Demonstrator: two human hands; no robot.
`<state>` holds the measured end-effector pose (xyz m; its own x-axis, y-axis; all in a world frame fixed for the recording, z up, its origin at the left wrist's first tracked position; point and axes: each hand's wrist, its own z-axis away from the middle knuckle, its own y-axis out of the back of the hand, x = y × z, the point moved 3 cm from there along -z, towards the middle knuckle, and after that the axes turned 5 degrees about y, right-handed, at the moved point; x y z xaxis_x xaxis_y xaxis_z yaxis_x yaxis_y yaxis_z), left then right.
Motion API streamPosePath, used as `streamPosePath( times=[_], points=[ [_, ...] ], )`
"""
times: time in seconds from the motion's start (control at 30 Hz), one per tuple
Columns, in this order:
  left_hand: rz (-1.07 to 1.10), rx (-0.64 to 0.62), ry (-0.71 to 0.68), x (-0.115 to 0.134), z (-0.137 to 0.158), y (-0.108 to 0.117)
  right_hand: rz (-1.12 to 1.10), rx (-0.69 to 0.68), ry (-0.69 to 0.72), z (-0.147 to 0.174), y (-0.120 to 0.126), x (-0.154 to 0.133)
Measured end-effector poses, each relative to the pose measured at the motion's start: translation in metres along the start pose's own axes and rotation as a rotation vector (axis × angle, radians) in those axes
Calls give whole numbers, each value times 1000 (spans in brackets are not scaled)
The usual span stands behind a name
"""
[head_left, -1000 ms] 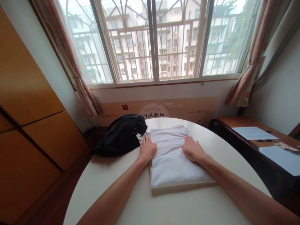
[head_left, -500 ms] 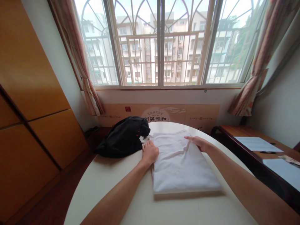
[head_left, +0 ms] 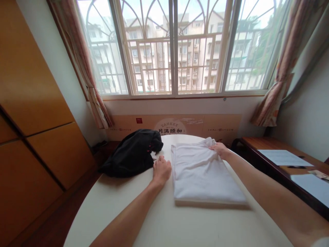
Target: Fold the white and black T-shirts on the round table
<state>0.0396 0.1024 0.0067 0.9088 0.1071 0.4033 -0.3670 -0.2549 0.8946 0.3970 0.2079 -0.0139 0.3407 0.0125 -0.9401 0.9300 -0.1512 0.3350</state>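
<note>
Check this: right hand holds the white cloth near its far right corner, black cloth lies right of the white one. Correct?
No: the black cloth lies left of the white cloth, as the head view shows. The right hand does hold the white cloth near that corner.

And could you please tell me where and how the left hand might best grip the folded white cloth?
Probably by the left edge of the folded white cloth, coming low from the left and pinching it above and below. It lies flat, so its face offers little hold; the left hand is just beside that edge, while the right hand grips the far right corner.
</note>
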Motion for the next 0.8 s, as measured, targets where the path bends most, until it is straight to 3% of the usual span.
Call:
streamPosePath(
  times=[0.23,0.43,0.53,0.63,0.8],
  points=[
    [-70,-5,-26,4,4,-5,156,69,-89,-19,56,5],
    [-115,-21,-41,6,6,-7,401,107,-107,-32,73,-5],
    [-142,0,-65,6,6,-10,596,201,-106,-33,74,-23],
    [-173,20,-99,5,7,-13,754,233,-43,-24,51,-43],
    [-209,49,-136,4,8,-16,829,-46,111,26,-44,-55]
  ],
)
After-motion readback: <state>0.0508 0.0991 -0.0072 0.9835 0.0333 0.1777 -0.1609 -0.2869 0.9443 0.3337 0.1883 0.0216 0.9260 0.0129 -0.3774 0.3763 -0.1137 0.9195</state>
